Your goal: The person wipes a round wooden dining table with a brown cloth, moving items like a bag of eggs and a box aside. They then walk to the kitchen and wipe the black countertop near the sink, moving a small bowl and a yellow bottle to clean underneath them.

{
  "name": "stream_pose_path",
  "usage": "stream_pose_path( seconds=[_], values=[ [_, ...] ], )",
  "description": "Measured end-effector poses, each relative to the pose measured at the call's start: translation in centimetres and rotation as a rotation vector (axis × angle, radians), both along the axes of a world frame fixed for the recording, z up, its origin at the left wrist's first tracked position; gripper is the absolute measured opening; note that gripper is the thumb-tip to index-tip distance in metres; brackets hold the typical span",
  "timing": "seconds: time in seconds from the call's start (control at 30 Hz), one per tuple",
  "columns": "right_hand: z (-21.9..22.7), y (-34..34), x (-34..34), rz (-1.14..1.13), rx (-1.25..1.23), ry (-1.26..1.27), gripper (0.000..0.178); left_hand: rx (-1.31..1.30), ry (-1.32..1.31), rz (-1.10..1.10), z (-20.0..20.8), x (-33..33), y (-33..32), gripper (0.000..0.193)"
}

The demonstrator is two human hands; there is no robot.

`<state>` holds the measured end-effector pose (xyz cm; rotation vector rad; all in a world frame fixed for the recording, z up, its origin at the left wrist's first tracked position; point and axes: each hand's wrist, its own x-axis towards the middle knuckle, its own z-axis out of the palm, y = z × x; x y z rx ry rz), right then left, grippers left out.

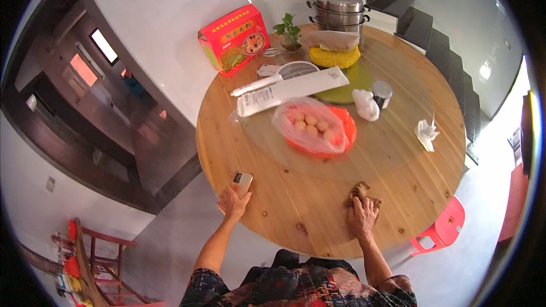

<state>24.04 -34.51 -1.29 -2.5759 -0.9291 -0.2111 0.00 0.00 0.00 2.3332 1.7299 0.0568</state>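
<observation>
At the near left edge of the round wooden table [296, 207], my left hand [232, 203] grips a gold smartphone [242, 182], its camera side up. My right hand [363, 216] presses down on a crumpled brown cloth [359, 189] near the table's front right, fingers curled over it. Beyond both hands, in the middle, eggs [311, 125] lie in a clear plastic bag inside a red bag [347, 122].
Behind the eggs lie a long white package [296, 91], a white bundle [365, 105], a can [382, 94] and a yellow bag [334, 57]. Farther back stand a red box [234, 40], a plant [289, 34] and a steamer pot [339, 8]. A red stool [446, 224] stands right.
</observation>
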Motion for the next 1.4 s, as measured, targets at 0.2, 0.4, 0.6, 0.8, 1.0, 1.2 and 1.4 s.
stream_pose_path(
  seconds=[0.2, 0.4, 0.6, 0.8, 1.0, 1.2, 1.4],
  values=[
    [1.8, 9.4, -2.4, -0.102, -0.026, -0.124, 0.031, 0.166, 0.003, -0.109, 0.5, 3.0, 13.6, 0.081],
    [1.9, 15.6, -5.3, -0.291, -0.085, -0.146, 0.042, 0.117, 0.045, -0.191, 2.2, 8.7, 25.9, 0.071],
    [0.8, 18.1, -5.4, -0.486, -0.137, -0.206, 0.041, 0.37, -0.07, -0.459, -5.9, 11.6, 41.6, 0.062],
    [1.0, 18.0, -11.3, -0.446, -0.196, -0.139, 0.039, 0.144, -0.146, -0.446, -6.2, 17.8, 42.0, 0.069],
    [1.0, 19.0, -6.5, -0.585, -0.099, -0.158, 0.039, 0.483, -0.02, -0.529, -4.3, 21.8, 48.6, 0.073],
    [-0.6, 15.3, 0.7, -0.992, -0.081, -0.168, 0.04, 0.549, -0.1, -0.612, -6.5, 22.7, 50.9, 0.073],
    [-2.1, 11.6, 4.6, -1.263, -0.135, -0.009, 0.04, 0.572, -0.14, -0.671, -7.8, 23.4, 50.9, 0.074]
  ],
)
